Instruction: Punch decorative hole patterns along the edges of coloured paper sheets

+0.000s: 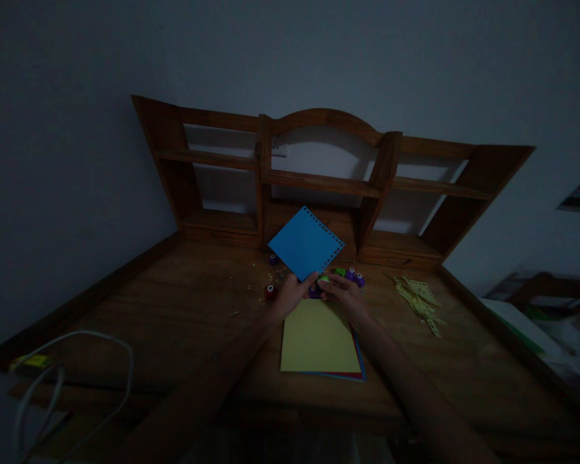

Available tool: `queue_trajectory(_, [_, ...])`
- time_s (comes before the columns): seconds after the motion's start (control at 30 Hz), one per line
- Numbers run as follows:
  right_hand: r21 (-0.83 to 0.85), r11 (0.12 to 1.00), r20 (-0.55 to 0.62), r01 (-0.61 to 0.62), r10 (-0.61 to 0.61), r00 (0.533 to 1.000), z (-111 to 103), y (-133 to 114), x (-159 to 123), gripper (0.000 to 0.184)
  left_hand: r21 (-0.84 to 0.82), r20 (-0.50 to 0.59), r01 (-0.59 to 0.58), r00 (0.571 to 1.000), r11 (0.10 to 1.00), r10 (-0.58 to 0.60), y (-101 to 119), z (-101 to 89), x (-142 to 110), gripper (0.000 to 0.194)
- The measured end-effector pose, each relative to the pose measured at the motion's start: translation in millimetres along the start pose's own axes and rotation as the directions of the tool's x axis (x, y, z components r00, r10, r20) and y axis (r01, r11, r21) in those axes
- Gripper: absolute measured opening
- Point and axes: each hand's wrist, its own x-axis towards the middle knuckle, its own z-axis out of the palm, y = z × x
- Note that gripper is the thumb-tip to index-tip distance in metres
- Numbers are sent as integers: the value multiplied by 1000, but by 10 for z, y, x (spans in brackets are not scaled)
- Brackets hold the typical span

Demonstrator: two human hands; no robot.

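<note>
My left hand (pixel 292 293) is closed on the lower corner of a blue sheet of paper (pixel 303 243), which is held up tilted. A row of small punched holes runs along the sheet's upper right edge. In my right hand (pixel 345 293) is a small green and purple paper punch (pixel 323 280), gripped by the fingers close to the sheet's lower right edge. My fingers partly hide the punch. Below both hands lies a stack of coloured paper, with a yellow sheet (pixel 321 338) on top and red and blue edges showing beneath.
More punches stand nearby: a red one (pixel 271 292), a dark purple one (pixel 273 260), a green one (pixel 339 272) and purple ones (pixel 350 274). Paper bits lie scattered at left. Yellow punched strips (pixel 418 299) lie right. A wooden shelf (pixel 319 183) rises behind; a white cable (pixel 125 351) hangs front left.
</note>
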Motion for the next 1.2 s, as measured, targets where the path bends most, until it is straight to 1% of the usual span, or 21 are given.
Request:
queue_trajectory(0.17, [10, 1000, -11, -10, 10, 1000, 10, -2, 3, 36, 33, 4, 27, 1000, 999, -27, 36, -2, -15, 42])
queue_trajectory(0.33, [2, 1000, -27, 0, 0, 1000, 3, 21, 13, 33, 13, 19, -8, 1000, 1000, 8, 85, -5, -29, 41])
queue_trajectory(0.43, [1, 1000, -16, -10, 10, 1000, -3, 17, 13, 34, 12, 22, -15, 1000, 1000, 15, 103, -4, -33, 41])
queue_trajectory(0.53, [-3, 1000, 1, -4, 4, 1000, -3, 3, 8, 33, 20, 10, -8, 1000, 1000, 8, 100, -2, -32, 40])
queue_trajectory(0.77, [0, 1000, -9, -12, 12, 1000, -6, 8, 10, 35, 28, 9, 4, 1000, 1000, -4, 89, 1, -34, 38])
queue_trajectory(0.87, [-2, 1000, -14, -20, 20, 1000, -15, 21, 20, 33, 17, 9, 11, 1000, 1000, -11, 106, 0, -42, 36])
queue_trajectory(1.0, [-20, 1000, -15, -9, 9, 1000, -16, 16, 18, 36, -8, 9, 11, 1000, 1000, -11, 106, 2, -39, 36])
queue_trajectory(1.2, [-27, 1000, -6, -6, 6, 1000, -22, 38, 26, 35, 31, 0, 24, 1000, 999, -24, 78, 2, -26, 37])
